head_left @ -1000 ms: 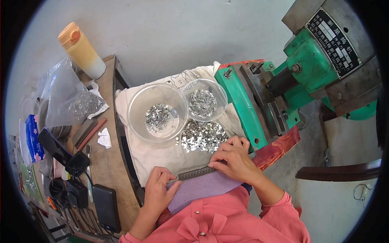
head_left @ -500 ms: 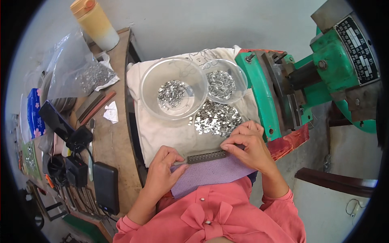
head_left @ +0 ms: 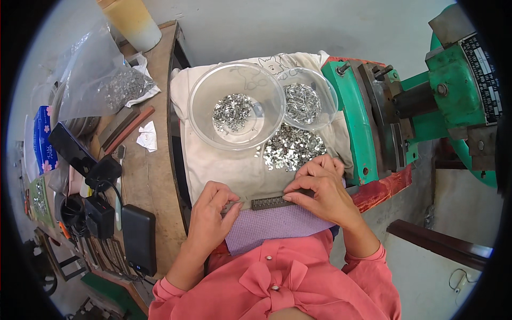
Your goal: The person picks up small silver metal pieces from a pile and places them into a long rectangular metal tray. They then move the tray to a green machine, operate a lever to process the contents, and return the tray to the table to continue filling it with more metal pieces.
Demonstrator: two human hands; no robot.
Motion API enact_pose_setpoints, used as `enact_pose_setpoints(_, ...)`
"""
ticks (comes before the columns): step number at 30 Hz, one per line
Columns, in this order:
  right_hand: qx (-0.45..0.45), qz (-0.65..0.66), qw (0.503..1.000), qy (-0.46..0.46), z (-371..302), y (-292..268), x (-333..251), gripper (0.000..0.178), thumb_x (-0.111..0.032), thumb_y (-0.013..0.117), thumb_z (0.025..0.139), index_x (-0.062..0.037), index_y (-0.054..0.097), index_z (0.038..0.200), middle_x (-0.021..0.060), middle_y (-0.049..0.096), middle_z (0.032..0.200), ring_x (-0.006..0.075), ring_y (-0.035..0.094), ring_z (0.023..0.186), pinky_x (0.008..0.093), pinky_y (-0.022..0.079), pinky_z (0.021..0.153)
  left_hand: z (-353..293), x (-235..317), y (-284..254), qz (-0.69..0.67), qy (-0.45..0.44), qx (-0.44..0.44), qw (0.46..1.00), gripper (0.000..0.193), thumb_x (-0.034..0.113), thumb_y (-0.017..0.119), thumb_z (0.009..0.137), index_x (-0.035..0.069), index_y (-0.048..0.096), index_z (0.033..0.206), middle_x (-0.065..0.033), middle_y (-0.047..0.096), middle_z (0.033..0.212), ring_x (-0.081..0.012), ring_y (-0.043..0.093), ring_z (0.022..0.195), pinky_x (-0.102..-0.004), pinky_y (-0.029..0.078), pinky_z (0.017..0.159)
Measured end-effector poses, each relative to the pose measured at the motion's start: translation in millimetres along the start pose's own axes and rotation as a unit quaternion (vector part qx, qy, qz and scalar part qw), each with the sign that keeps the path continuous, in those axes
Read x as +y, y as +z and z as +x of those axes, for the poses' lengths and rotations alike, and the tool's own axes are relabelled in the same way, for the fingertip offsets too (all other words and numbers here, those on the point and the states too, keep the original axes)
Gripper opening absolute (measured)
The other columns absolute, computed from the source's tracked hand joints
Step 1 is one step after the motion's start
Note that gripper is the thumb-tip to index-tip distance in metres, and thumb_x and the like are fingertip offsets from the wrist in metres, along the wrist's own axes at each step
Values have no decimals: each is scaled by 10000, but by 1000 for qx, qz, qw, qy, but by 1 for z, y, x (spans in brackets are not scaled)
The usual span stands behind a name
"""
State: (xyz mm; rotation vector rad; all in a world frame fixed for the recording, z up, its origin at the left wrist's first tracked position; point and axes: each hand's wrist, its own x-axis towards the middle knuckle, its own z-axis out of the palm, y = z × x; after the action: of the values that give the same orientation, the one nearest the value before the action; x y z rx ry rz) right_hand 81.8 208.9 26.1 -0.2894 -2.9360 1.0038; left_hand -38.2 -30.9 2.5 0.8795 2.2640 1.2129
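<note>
the cream cloth [head_left: 216,165] is bordered on the left by the wooden bench [head_left: 149,186] and on the right by the green press [head_left: 352,128]. its far part is taken up by a large clear tub [head_left: 202,88] and a smaller clear tub [head_left: 328,101], with a loose pile of shiny metal bits [head_left: 293,148] just below the latter. between the large tub and the left hand [head_left: 210,216], a wrinkled stretch of cloth is left uncovered. the dark slotted strip [head_left: 266,203] is placed between the two hands, along the far edge of the purple cloth [head_left: 272,229]. its right end is gripped by the thumb and fingers of the right hand [head_left: 320,186]. the left fingertips are drawn together just beside its left end; whether anything is pinched there cannot be told.
</note>
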Motion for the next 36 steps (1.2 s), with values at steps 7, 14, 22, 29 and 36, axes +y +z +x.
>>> enact_pose_setpoints(7, -1, 21, 1000, 5, 4, 4, -2, 159, -312, 840, 761, -189, 805, 855, -54, 610, 889, 205, 501, 1026, 424, 265, 960, 2, 0, 1, -4, 6, 9, 1000, 158, -6, 760, 810, -11, 657, 930, -101, 577, 972, -231, 630, 752, -340, 525, 667)
enact_pose_setpoints(14, 0, 34, 999, -30, 14, 14, -11, 150, -303, 843, 756, -189, 798, 843, -50, 610, 896, 210, 500, 1026, 429, 269, 950, 1, -2, 2, -15, 3, 20, 1000, 139, -27, 746, 822, 0, 658, 928, -83, 586, 981, -162, 607, 706, -284, 508, 635)
enact_pose_setpoints(22, -9, 21, 998, -61, 24, 31, -25, 176, -301, 844, 738, -182, 786, 854, -35, 607, 948, 228, 502, 1066, 447, 280, 967, 2, -3, 4, -5, 13, 26, 1000, 150, -24, 746, 824, 5, 658, 942, -86, 578, 966, -166, 605, 699, -291, 506, 628)
enact_pose_setpoints(29, -23, 19, 998, -56, 27, 33, -27, 144, -272, 831, 740, -183, 784, 843, -18, 608, 960, 248, 496, 1090, 469, 283, 977, 3, -2, 4, 29, 32, 21, 999, 194, -12, 754, 816, 13, 678, 993, -88, 578, 968, -177, 613, 712, -297, 505, 626)
enact_pose_setpoints(36, -22, 26, 997, -64, 28, 33, -28, 101, -237, 815, 755, -175, 778, 826, -24, 620, 958, 254, 496, 1101, 464, 273, 985, 6, 2, 5, 58, 51, 10, 997, 197, 6, 768, 785, 21, 704, 970, -101, 576, 961, -255, 625, 815, -351, 511, 691)
